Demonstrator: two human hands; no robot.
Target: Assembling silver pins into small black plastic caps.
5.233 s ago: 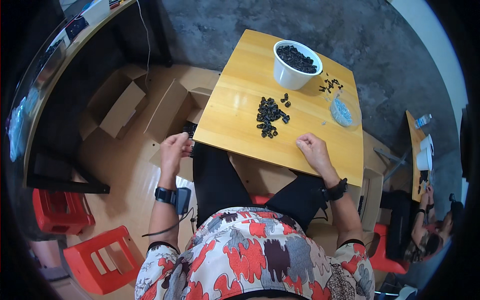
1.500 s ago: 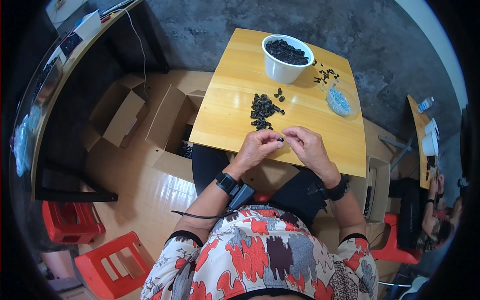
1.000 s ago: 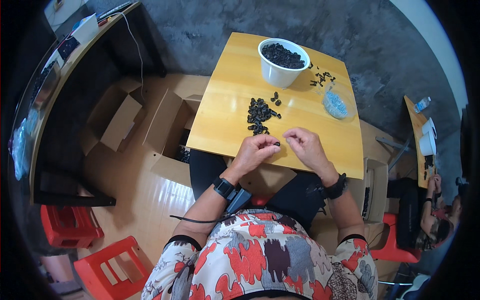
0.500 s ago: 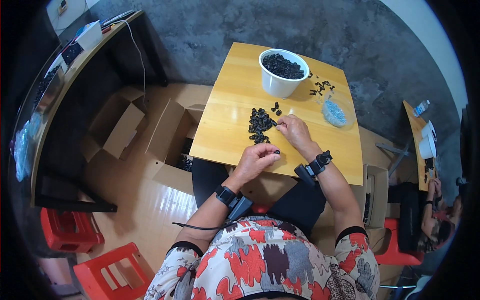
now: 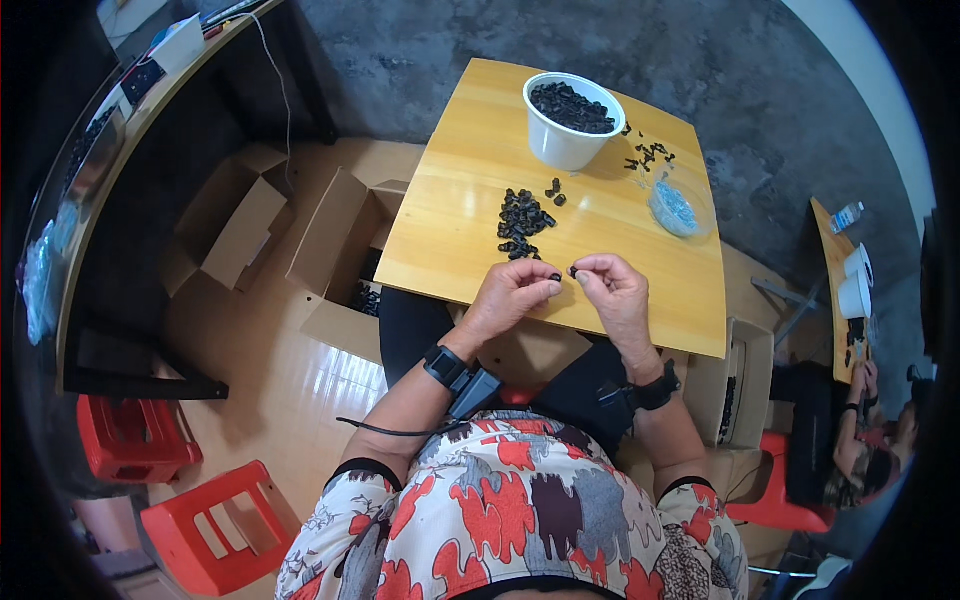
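Note:
My left hand is closed in a pinch on a small black part above the table's near edge. Close beside it, my right hand pinches another small black part between thumb and finger; a narrow gap separates the two. Just beyond my hands, a loose pile of small black parts lies on the yellow wooden table. A couple of single black parts rest to the right of the pile. What exactly the parts are is too small to tell.
A white bucket full of black pieces stands at the table's far side. Right of it are scattered black bits and a clear tub of small blue pieces. Cardboard boxes flank the table. Another person sits far right.
My right hand has drawn back from the pile toward my left hand, now with a small black part in its fingertips. My left hand keeps its pinch. The view has shifted slightly.

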